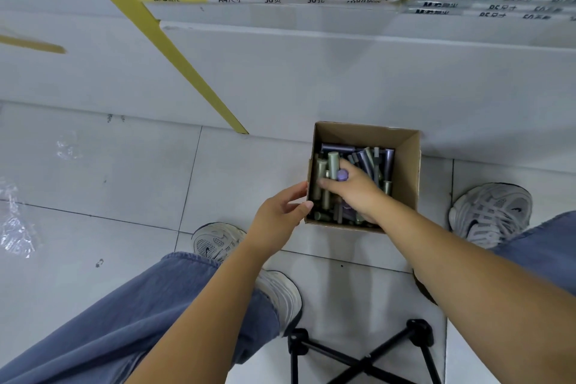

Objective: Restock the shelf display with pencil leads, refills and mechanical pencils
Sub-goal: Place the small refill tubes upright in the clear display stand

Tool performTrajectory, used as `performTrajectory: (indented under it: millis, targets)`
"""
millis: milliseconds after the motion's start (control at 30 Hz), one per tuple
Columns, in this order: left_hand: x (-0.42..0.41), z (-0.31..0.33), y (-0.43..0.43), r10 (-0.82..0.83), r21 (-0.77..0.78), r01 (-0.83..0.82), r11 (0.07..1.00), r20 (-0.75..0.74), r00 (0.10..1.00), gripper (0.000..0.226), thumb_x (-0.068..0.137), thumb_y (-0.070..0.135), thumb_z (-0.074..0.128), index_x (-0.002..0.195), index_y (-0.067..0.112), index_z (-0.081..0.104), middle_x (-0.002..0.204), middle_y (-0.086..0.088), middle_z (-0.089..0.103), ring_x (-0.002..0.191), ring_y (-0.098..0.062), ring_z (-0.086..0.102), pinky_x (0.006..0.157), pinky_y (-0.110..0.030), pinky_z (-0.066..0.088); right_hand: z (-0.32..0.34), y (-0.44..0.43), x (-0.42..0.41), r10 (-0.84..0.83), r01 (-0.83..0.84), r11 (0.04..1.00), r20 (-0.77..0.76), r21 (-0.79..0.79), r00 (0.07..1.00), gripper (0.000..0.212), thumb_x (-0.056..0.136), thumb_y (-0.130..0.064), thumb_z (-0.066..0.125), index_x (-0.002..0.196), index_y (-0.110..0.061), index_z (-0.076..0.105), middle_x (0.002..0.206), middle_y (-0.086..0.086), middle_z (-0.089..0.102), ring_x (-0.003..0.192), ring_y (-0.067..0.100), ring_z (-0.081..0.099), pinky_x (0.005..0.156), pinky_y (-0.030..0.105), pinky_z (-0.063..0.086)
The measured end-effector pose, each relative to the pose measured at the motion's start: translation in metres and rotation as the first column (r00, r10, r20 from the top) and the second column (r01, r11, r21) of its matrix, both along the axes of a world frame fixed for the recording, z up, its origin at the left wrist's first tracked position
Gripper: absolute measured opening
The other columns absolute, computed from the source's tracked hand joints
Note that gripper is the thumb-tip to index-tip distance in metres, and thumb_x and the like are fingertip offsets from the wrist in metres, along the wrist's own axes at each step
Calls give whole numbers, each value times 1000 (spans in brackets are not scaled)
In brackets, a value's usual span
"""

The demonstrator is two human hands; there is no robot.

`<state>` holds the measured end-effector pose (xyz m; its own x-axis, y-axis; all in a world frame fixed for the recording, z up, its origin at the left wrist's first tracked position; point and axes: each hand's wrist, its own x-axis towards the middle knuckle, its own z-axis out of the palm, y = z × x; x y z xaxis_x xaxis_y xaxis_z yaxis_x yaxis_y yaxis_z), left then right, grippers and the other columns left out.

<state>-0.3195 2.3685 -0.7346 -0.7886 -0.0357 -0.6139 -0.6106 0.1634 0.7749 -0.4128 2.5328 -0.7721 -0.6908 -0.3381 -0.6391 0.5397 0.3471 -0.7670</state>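
Far left, crumpled plastic wrap [15,227] lies on the pale tiled floor [124,171], well clear of the work. The left hand [280,212] sits against the outer left wall of the open cardboard box [408,178], fingers lightly bent at its rim. It appears to steady the box, though whether it pinches the wall or only rests there cannot be told from this angle. The box stands on the floor, against the base of the white shelf unit [343,72], and is about half filled with green and purple tubes [367,162], most of them lying crosswise. The right hand [355,193] is the nearer hand, already down inside the box. Its fingers are curled round a small bundle, with a purple-capped tube [343,175] standing out of the fist beside green ones. The held tubes stand roughly on end, long axis toward the camera, so a straight lift should clear the box walls. The display lies up and ahead of the box. Room is tight: a shoe [489,215] is just right of the box, and stool legs [358,355] are close behind.
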Motion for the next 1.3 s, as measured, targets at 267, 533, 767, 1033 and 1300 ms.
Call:
performTrajectory:
  millis: [267,533,767,1033,1300]
  targets:
    - [-21,64,26,-49,-68,38,997,-167,985,57,95,32,65,148,29,43,141,10,51,124,-6,54,89,-9,43,90,32,-8,-90,67,969,-88,-239,992,17,82,-18,74,95,-28,70,95,5,74,91,22,72,77,36,59]
    - [-31,172,51,-77,345,156,925,-233,969,26,104,21,51,128,28,55,109,-1,70,96,-19,72,82,-31,59,203,36,16,-148,39,937,-292,-348,945,22,90,-15,66,112,-16,66,97,9,75,85,19,70,61,27,55]
    - [-22,267,53,2,136,58,989,-406,914,16,104,23,50,113,14,60,103,-5,66,82,-14,63,72,-26,59,310,55,23,-53,-104,969,-601,-224,798,28,94,-25,62,118,-40,63,87,-5,74,79,13,69,73,39,53]
    - [-8,377,65,56,116,22,993,-626,778,22,99,32,59,86,15,56,70,0,52,61,-11,50,59,-24,46,395,72,44,84,-261,957,-740,-127,668,26,90,-21,67,112,-25,53,79,7,73,55,16,55,46,24,39]
    - [-17,428,74,38,184,121,975,-683,730,14,93,22,70,100,11,67,62,-2,59,49,-12,50,50,-26,47,447,68,39,128,-264,964,-806,-36,578,24,86,-27,71,99,-24,52,76,14,70,50,15,54,46,26,37]
